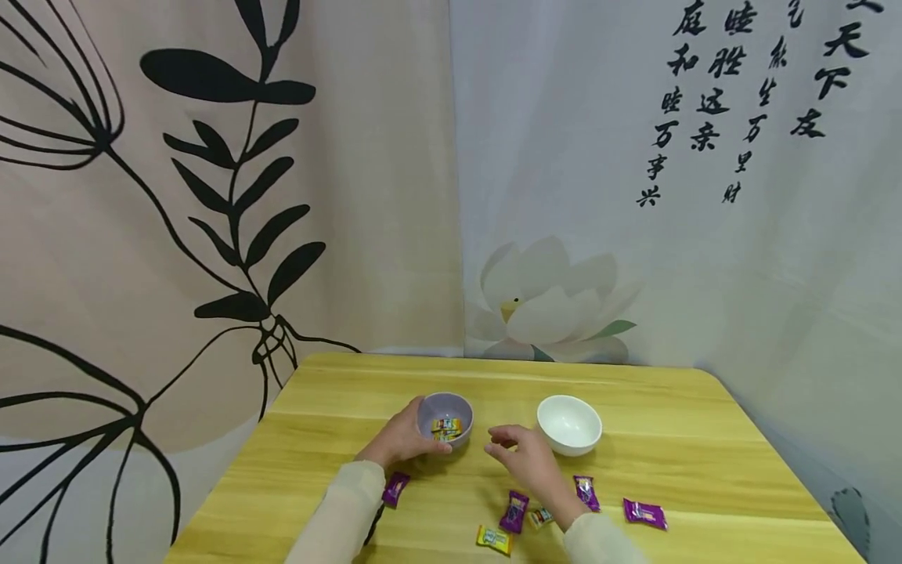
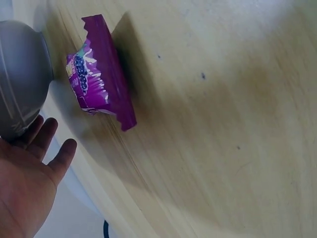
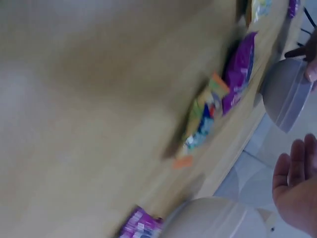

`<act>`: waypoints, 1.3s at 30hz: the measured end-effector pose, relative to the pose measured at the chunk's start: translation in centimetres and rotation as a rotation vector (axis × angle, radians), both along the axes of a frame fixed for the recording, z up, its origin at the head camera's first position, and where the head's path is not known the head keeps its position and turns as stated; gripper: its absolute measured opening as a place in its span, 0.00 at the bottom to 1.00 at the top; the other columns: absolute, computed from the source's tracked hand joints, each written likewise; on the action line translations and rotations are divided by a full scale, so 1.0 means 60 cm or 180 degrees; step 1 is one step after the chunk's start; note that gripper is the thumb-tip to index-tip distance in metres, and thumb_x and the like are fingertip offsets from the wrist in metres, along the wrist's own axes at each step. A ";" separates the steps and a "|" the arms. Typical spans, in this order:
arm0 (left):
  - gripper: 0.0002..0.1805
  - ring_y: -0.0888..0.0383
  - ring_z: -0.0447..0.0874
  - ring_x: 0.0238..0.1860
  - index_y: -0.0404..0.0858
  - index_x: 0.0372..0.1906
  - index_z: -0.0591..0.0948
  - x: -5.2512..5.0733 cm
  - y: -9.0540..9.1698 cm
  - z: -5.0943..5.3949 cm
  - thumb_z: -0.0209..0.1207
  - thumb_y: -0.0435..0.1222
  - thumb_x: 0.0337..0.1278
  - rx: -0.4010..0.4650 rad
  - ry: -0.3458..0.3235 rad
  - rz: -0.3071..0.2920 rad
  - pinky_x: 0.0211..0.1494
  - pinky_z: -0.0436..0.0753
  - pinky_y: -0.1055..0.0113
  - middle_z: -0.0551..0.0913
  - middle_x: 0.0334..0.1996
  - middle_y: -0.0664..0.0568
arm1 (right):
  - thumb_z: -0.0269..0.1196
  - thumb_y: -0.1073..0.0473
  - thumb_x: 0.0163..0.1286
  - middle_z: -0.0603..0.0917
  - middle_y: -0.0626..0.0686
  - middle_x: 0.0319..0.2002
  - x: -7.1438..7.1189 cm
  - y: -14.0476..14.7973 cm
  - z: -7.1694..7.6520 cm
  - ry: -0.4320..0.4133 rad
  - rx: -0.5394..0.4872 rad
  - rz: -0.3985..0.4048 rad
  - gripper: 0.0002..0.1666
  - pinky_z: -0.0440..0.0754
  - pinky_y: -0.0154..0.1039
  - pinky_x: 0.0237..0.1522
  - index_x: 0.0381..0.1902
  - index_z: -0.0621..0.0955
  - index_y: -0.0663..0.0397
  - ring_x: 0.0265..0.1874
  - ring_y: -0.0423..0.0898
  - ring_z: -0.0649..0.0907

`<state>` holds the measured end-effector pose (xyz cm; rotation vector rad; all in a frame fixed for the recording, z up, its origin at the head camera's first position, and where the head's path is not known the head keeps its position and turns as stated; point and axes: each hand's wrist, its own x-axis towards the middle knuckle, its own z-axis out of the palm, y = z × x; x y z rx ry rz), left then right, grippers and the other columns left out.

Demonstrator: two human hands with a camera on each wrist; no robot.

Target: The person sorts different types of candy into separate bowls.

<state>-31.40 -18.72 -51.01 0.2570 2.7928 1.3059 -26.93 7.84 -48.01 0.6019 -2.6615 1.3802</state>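
One mauve bowl (image 1: 442,405), yellow sweets (image 1: 446,428) inside; left hand (image 1: 403,435) grips its side, fingers (image 1: 433,446) bent round it, probably to steady it. White bowl (image 1: 569,427) opposite, no sweets visible in it. Right hand's (image 1: 528,462) fingers between bowls, loosely bent, pinching nothing that shows. Purple sweets (image 1: 515,512), more yellow ones loose on worktop (image 1: 705,439), likely within easy reach

We reach both arms (image 1: 338,517) forward in pale sleeves (image 1: 606,539). Our left hand (image 1: 407,435) grips, its thumb spread away from the fingers in a wide curve. Our right hand (image 1: 524,458) hovers apart from it, fingers loosely bent and pointing inward, the thumb below them with a gap between.
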 end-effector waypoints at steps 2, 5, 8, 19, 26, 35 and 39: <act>0.64 0.42 0.75 0.59 0.34 0.74 0.58 -0.001 0.000 -0.003 0.80 0.54 0.33 -0.0012 0.0014 0.0009 0.61 0.73 0.43 0.74 0.61 0.40 | 0.67 0.54 0.68 0.87 0.52 0.42 0.013 0.004 -0.006 -0.0069 -0.0026 -0.0014 0.17 0.81 0.42 0.41 0.50 0.85 0.57 0.41 0.48 0.83; 0.64 0.43 0.75 0.58 0.34 0.75 0.58 -0.001 -0.001 -0.004 0.80 0.53 0.33 -0.0001 -0.0001 0.0014 0.60 0.74 0.44 0.74 0.61 0.40 | 0.68 0.53 0.67 0.87 0.49 0.40 0.033 0.012 -0.019 -0.0174 -0.0070 -0.0063 0.17 0.81 0.40 0.40 0.49 0.85 0.57 0.41 0.47 0.83; 0.64 0.43 0.75 0.58 0.33 0.75 0.57 -0.001 -0.001 -0.002 0.80 0.53 0.33 -0.0001 -0.0009 -0.0008 0.61 0.74 0.44 0.74 0.61 0.40 | 0.69 0.54 0.65 0.86 0.46 0.38 0.051 0.022 -0.034 -0.0186 -0.0082 -0.0069 0.18 0.80 0.37 0.39 0.48 0.85 0.59 0.39 0.46 0.83; 0.65 0.41 0.73 0.61 0.33 0.75 0.56 -0.001 -0.001 0.008 0.81 0.52 0.33 -0.0008 -0.0101 0.0010 0.63 0.72 0.43 0.73 0.63 0.38 | 0.73 0.55 0.60 0.86 0.44 0.33 0.102 0.044 -0.039 -0.0200 0.0007 0.0151 0.18 0.80 0.34 0.35 0.44 0.86 0.61 0.32 0.38 0.82; 0.66 0.39 0.73 0.61 0.32 0.76 0.54 0.002 0.000 0.007 0.80 0.52 0.34 -0.0036 -0.0087 -0.0051 0.63 0.71 0.42 0.72 0.64 0.37 | 0.72 0.55 0.61 0.86 0.43 0.34 0.126 0.049 -0.043 -0.0326 0.0141 0.0381 0.15 0.81 0.38 0.38 0.42 0.87 0.59 0.33 0.36 0.81; 0.65 0.39 0.73 0.61 0.32 0.76 0.55 0.004 0.002 0.008 0.80 0.51 0.35 0.0025 -0.0081 -0.0016 0.62 0.72 0.42 0.72 0.64 0.36 | 0.73 0.56 0.60 0.81 0.40 0.29 0.127 0.050 -0.062 -0.0767 0.0295 0.0471 0.12 0.74 0.35 0.30 0.40 0.87 0.55 0.29 0.35 0.77; 0.65 0.39 0.73 0.61 0.32 0.76 0.54 0.004 0.002 0.009 0.80 0.52 0.35 0.0019 -0.0099 -0.0013 0.62 0.72 0.43 0.71 0.65 0.36 | 0.73 0.57 0.59 0.82 0.40 0.30 0.122 0.049 -0.067 -0.0722 0.0347 0.0551 0.13 0.75 0.35 0.31 0.40 0.87 0.58 0.29 0.34 0.77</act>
